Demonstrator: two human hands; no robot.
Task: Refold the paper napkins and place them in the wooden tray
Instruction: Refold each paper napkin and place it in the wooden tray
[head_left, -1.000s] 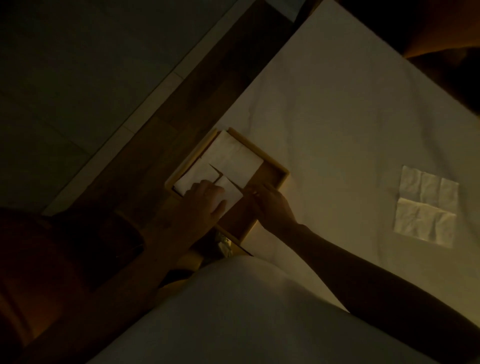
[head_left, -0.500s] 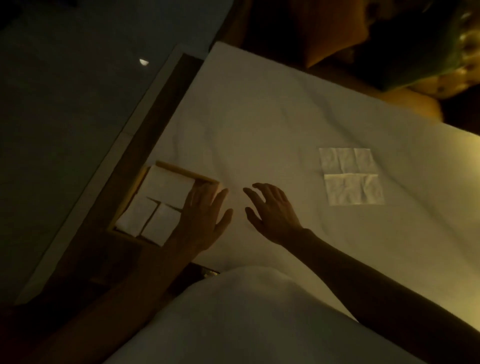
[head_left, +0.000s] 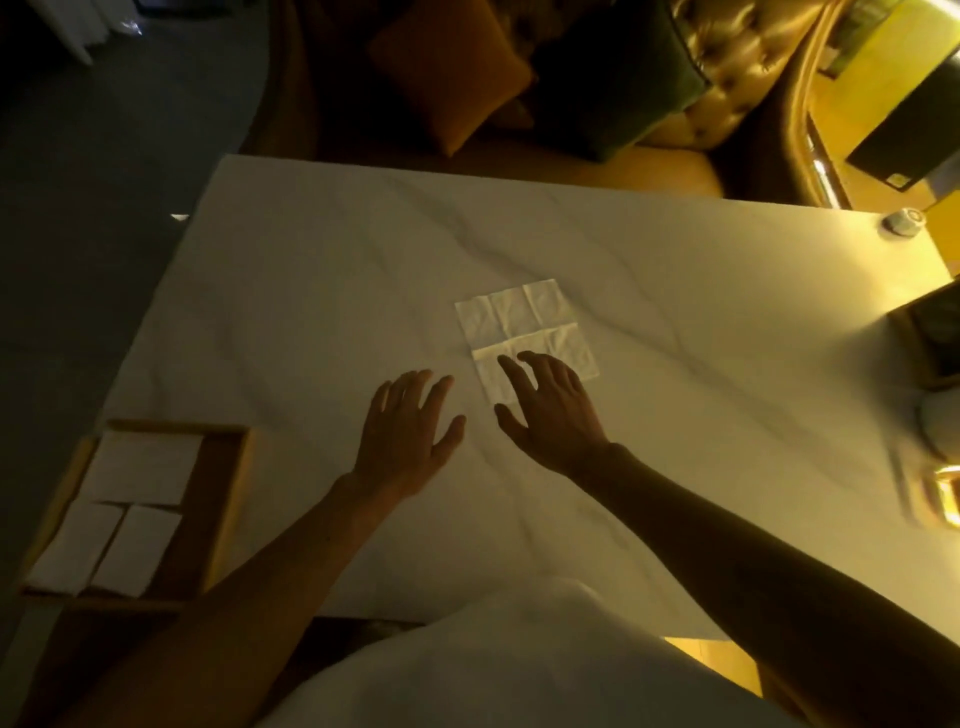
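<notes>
An unfolded white paper napkin (head_left: 524, 322) lies flat and creased in the middle of the white marble table (head_left: 311, 291). My right hand (head_left: 550, 410) hovers over its near edge, fingers spread, holding nothing. My left hand (head_left: 410, 426) is just left of the napkin, also spread and empty. The wooden tray (head_left: 228, 499) sits at the table's near left corner. Inside it lie three folded napkins: a larger one (head_left: 143, 467) at the far end and two smaller ones (head_left: 104, 545) side by side.
A small round object (head_left: 903, 222) sits at the far right corner. A dark box (head_left: 935, 332) and pale items stand along the right edge. Cushioned seating (head_left: 519, 78) lies beyond the table. My white garment (head_left: 493, 665) fills the near foreground.
Both hands left the tray and moved right across the table to the unfolded napkin. The view swung right, so the tray now sits at the lower left.
</notes>
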